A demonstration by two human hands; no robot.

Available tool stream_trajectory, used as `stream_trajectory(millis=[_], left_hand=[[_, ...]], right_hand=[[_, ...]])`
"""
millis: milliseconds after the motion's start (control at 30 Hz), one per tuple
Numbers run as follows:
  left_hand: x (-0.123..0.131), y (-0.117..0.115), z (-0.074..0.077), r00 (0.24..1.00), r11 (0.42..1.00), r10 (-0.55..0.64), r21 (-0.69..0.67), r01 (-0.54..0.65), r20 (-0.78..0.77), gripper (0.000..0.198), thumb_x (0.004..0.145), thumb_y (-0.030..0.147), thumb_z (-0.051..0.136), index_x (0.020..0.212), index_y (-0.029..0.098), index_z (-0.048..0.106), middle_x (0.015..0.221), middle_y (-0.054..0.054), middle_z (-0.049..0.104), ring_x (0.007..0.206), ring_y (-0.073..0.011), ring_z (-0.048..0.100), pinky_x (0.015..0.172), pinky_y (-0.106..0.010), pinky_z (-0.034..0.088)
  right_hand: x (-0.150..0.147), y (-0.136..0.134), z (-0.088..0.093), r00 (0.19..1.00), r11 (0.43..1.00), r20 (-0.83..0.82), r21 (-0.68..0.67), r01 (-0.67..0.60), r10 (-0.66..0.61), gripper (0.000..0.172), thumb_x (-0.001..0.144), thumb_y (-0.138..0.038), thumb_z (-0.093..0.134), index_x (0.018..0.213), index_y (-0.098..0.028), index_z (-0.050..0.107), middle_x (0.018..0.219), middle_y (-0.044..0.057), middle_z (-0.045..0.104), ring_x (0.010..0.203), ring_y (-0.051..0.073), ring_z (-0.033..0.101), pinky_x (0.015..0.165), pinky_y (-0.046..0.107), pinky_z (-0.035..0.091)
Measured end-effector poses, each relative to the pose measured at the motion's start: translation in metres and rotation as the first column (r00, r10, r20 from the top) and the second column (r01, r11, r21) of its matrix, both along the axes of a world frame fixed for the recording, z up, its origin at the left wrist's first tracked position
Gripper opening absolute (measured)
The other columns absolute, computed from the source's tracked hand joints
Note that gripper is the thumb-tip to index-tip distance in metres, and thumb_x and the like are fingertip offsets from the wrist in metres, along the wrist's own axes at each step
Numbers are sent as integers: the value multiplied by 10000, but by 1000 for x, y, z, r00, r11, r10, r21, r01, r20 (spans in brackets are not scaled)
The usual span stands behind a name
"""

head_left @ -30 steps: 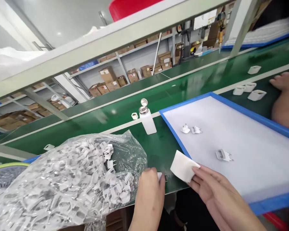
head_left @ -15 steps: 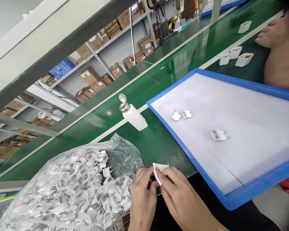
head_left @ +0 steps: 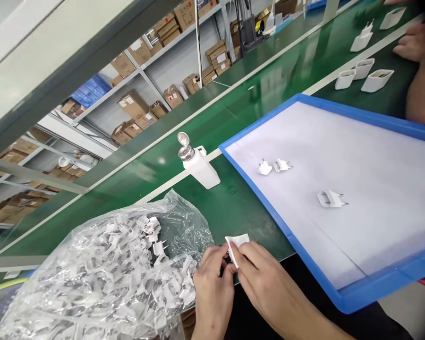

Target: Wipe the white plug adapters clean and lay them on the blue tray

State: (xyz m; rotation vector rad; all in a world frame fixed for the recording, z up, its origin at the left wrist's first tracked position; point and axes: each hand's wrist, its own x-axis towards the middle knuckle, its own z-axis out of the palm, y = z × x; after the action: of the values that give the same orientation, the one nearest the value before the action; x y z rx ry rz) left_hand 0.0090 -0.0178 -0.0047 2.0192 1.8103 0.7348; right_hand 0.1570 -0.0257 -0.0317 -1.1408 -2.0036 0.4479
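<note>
A white plastic shell [head_left: 241,239], tilted, is pinched between the thumb and fingers of my right hand [head_left: 265,278]. My left hand [head_left: 214,283] is closed at the shell's left edge; its fingertips grip a small piece there, mostly hidden. Just left of my hands lies a clear plastic bag [head_left: 187,212] full of small white plug parts [head_left: 116,269]. One plug part with metal pins [head_left: 160,247] sits at the bag's opening. On my right, a blue-rimmed tray [head_left: 265,203] with a white base holds a few pinned plug parts [head_left: 332,199].
A white dispenser bottle [head_left: 202,171] with its metal lid up stands beyond the bag, a small white piece [head_left: 200,150] behind it. White shells [head_left: 377,81] and a pinned adapter [head_left: 361,42] are at upper right, near another person's hand [head_left: 411,45]. Boxed shelves [head_left: 132,104] stand behind.
The view has shifted slightly. At upper right a pinned adapter and another shell now show, and a white piece appears behind the bottle. My hands keep nearly the same grip.
</note>
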Motion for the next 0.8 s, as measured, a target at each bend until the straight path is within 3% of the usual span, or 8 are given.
stream_trajectory(millis=[200, 300, 467, 633, 700, 800], left_hand=[[-2, -4, -3, 998, 998, -9, 65, 13, -65, 423, 836, 45, 485, 1132, 162, 764, 987, -83, 764, 843, -187, 753, 773, -283, 630], [-1, -5, -2, 997, 996, -19, 82, 26, -80, 425, 838, 28, 479, 1124, 155, 766, 998, -86, 769, 844, -179, 759, 765, -262, 632], [1, -7, -7, 989, 970, -26, 235, 61, -149, 398, 869, 16, 476, 1120, 143, 758, 973, -80, 789, 872, -184, 761, 762, -244, 631], [-9, -7, -28, 972, 844, -111, 496, 202, -207, 418, 909, 0, 493, 1213, 176, 720, 1042, -68, 804, 929, -196, 760, 841, -265, 625], [-9, -7, -36, 982, 811, -123, 555, 184, -145, 462, 916, -22, 469, 1230, 206, 719, 1064, -59, 803, 949, -193, 760, 847, -265, 625], [-2, -8, -39, 996, 800, -84, 597, 52, 26, 472, 931, -11, 440, 1170, 243, 759, 1008, -38, 810, 922, -177, 769, 718, -201, 626]], right_hand=[[1, -21, -11, 999, 985, 40, 171, -25, 18, 453, 924, 26, 424, 1371, 63, 492, 851, 107, 631, 748, 214, 584, 655, 351, 541], [3, -19, -6, 999, 984, 35, 179, 24, -31, 434, 936, 10, 419, 1358, 22, 520, 867, 102, 636, 749, 212, 585, 651, 349, 515], [-5, -3, 9, 995, 995, 27, 44, 95, -96, 382, 946, -24, 437, 1291, -76, 594, 918, 87, 634, 790, 220, 598, 675, 354, 502], [-14, 8, 3, 989, 991, 78, -28, 130, -128, 303, 898, -15, 483, 1099, -135, 676, 955, 99, 633, 835, 245, 596, 723, 387, 501], [-11, 14, 1, 992, 987, 35, -100, 123, -120, 262, 908, -29, 457, 953, -165, 676, 936, 88, 617, 838, 238, 591, 738, 380, 487], [0, 21, 7, 983, 962, -176, -273, 8, -58, 303, 920, -50, 414, 748, -190, 622, 841, 46, 580, 802, 194, 592, 726, 318, 463]])
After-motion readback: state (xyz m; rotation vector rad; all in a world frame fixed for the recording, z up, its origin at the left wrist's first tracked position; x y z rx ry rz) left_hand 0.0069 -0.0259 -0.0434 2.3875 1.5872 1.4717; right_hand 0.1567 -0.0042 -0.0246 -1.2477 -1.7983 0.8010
